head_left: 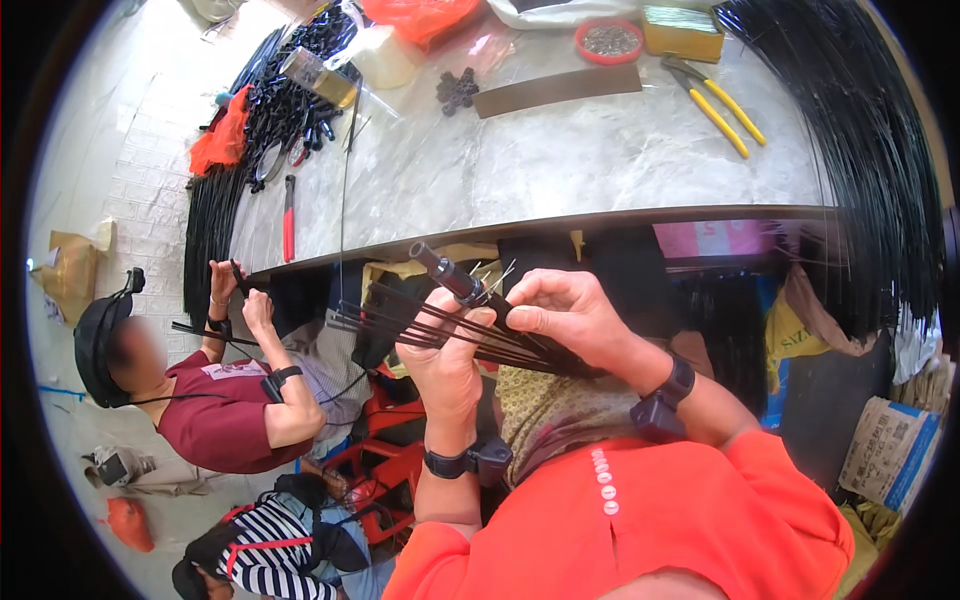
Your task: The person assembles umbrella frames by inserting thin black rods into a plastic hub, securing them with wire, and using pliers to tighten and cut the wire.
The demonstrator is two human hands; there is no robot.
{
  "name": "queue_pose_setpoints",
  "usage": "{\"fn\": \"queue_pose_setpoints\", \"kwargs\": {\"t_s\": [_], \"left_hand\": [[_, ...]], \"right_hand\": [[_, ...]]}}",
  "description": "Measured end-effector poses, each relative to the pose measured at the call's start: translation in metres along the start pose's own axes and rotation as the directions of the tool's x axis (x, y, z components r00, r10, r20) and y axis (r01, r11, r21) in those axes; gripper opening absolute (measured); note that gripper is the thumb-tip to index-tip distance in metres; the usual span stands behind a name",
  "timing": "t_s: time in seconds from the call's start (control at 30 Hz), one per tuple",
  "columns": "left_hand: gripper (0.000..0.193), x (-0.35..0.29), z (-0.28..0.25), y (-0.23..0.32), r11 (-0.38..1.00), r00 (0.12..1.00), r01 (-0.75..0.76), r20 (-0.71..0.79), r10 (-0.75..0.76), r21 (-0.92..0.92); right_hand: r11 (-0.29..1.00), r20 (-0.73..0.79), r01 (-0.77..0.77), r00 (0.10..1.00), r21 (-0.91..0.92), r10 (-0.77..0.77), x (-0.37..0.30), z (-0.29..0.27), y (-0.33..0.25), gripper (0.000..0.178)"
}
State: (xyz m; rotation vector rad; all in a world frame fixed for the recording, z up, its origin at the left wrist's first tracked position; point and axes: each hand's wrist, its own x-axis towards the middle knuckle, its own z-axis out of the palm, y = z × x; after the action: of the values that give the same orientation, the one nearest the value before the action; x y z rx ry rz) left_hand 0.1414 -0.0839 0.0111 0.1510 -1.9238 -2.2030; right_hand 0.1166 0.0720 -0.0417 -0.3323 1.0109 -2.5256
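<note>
My left hand [447,352] grips a black metal shaft [446,271] with a fan of thin black ribs [400,325] spreading to the left from its hub, like an umbrella frame. My right hand [567,315] pinches the ribs near the hub, just right of my left hand, thumb and forefinger closed on them. Both wrists wear black bands. I hold the assembly in front of the marble-topped table's edge [560,222].
On the table lie yellow-handled pliers [715,100], a red dish of small parts [608,40], a brown strip [557,90] and a red-handled tool [288,220]. Bundles of black rods [870,150] hang at right. A person in maroon [235,410] sits at left handling similar ribs.
</note>
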Motion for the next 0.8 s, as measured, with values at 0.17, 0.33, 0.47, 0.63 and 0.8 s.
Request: {"fn": "queue_pose_setpoints", "kwargs": {"t_s": [0.17, 0.33, 0.47, 0.63, 0.8], "left_hand": [[0.028, 0.001, -0.010, -0.004, 1.000, 1.000, -0.014, 0.003, 0.014, -0.016], [0.026, 0.002, -0.018, -0.005, 0.999, 0.999, 0.014, -0.035, -0.015, -0.036], [0.025, 0.003, -0.025, -0.008, 1.000, 0.998, 0.015, -0.053, -0.016, -0.021], [0.023, 0.004, -0.033, -0.009, 0.999, 0.997, 0.018, -0.072, -0.021, -0.038], [0.021, 0.001, -0.030, -0.006, 1.000, 0.998, -0.002, -0.064, 0.002, -0.008]], "right_hand": [[1.000, 0.032, -0.005, 0.999, -0.023, 0.005, 0.004, -0.001, 0.007, 0.012], [0.996, 0.039, -0.009, 0.999, -0.088, 0.013, 0.009, 0.002, 0.012, 0.013], [0.992, 0.048, -0.022, 0.998, -0.123, 0.028, 0.012, 0.004, 0.015, 0.016], [0.988, 0.039, -0.039, 0.998, -0.146, 0.045, 0.015, 0.011, 0.014, 0.015], [0.990, 0.022, -0.040, 0.999, -0.134, 0.043, 0.016, 0.011, 0.021, 0.014]]}}
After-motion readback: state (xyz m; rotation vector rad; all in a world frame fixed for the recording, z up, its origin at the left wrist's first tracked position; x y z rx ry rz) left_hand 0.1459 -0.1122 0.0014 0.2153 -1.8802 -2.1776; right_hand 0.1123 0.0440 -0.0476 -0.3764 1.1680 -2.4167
